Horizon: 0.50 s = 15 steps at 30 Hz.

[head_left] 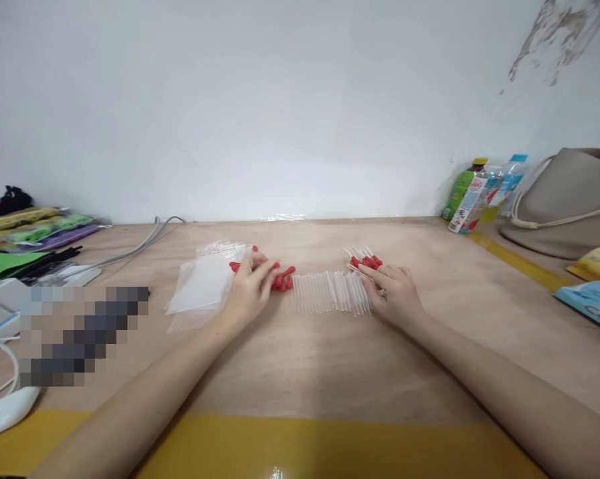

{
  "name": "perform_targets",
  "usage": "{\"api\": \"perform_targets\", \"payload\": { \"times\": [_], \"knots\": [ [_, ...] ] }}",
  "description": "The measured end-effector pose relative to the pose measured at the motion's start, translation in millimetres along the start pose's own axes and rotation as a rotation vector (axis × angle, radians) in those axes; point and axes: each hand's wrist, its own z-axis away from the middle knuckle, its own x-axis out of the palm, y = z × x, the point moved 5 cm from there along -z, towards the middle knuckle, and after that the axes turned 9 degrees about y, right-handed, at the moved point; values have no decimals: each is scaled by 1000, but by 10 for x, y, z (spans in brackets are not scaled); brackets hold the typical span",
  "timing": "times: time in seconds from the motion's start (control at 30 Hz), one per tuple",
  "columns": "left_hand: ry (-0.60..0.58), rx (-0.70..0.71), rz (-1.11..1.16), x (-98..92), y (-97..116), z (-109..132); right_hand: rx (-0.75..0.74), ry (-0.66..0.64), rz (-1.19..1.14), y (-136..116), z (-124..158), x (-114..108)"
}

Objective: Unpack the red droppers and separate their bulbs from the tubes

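My left hand (250, 287) is closed, thumb and fingers pinching a small red rubber bulb, mostly hidden by the fingertips. Several loose red rubber bulbs (283, 282) lie beside and beneath those fingers. To the right, my right hand (394, 291) pinches a thin clear dropper tube, its end pointing left from the fingertips. Between the hands, a row of clear dropper tubes (324, 293) lies side by side on the wooden table (300, 359). Just beyond my right fingers is a small bunch of droppers (366, 261), with red bulbs on their near ends.
Clear plastic bags (200, 283) lie left of my left hand. Packaged goods (40, 229), a grey cable (140, 246) and a pixelated dark object (90, 336) are at the left. Bottles (472, 196), a grey bag (569, 199) and packets (594, 299) stand or lie at the right.
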Motion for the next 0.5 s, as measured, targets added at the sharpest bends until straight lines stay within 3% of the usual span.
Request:
{"api": "perform_targets", "payload": {
  "times": [0.1,0.27,0.37,0.5],
  "knots": [
    [-2,-173,-116,-71,-284,-191,86,-80,-17,-23,-37,86],
    [-255,-419,-155,-71,-736,-382,51,-115,1,-157,-110,182],
    [-334,-529,-160,-19,-898,-426,13,-151,68,-257,-128,272],
    [-368,-569,-174,88,-999,-423,6,-224,167,-382,-121,349]
  ]
}}
